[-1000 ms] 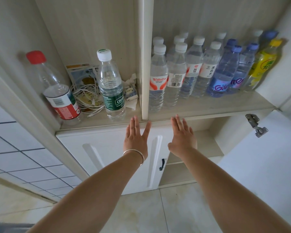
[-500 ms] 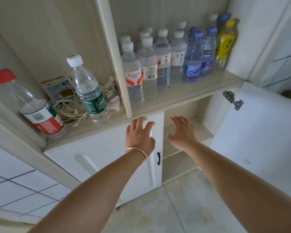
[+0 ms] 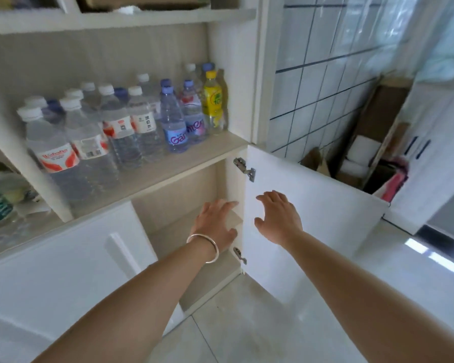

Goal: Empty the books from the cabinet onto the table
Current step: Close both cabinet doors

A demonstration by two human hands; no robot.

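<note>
1. Both hands are held out before the lower compartment of the cabinet, and nothing is gripped by either.
2. The left hand, with a bracelet at its wrist, is seen in front of the open compartment; its fingers are extended and loosely together, pointing towards the inner shelf.
3. The right hand is held flat against or just before the open door; contact cannot be told. Its fingers are straight and slightly spread.
4. No books are seen in the part of the compartment beyond the fingers that is visible.
5. Above the fingers, water bottles and a yellow bottle are ranged on the shelf.
6. A hinge is fixed just above the right fingers.
</note>
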